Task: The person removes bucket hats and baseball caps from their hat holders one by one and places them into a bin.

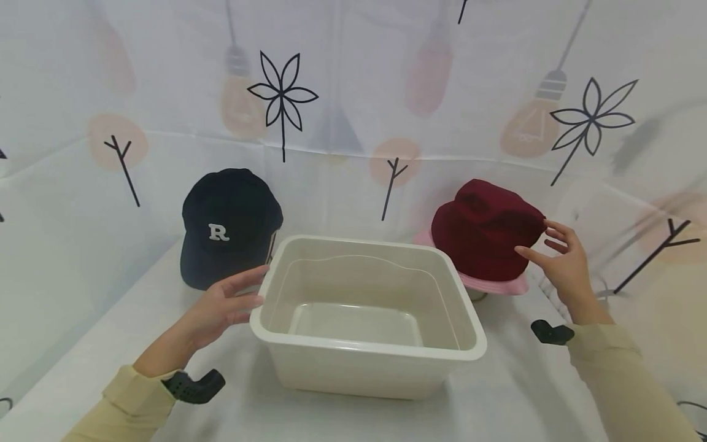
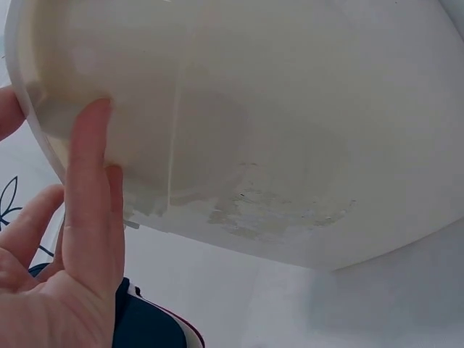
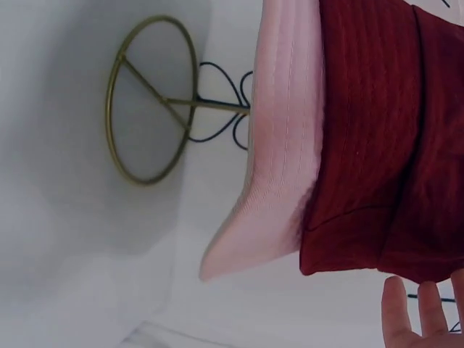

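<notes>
A cream plastic basin point(image 1: 367, 356) stands on the table, its inside bare. My left hand point(image 1: 223, 307) lies at its left rim, with fairly straight fingers point(image 2: 87, 188) against the outer wall in the left wrist view. On the right, a maroon fabric hat point(image 1: 480, 233) leans above a pink brim point(image 1: 497, 286), the two together on a brass wire stand point(image 3: 163, 99). My right hand point(image 1: 566, 264) is at the maroon hat's right side, thumb and fingers spread; its fingertips point(image 3: 395, 286) are right at the hat's edge.
A dark baseball cap point(image 1: 229, 227) with a white R sits behind the basin on the left. A printed white cloth point(image 1: 342, 110) hangs behind the white table point(image 1: 232, 399). The stand's ring base shows beneath the pink brim in the right wrist view.
</notes>
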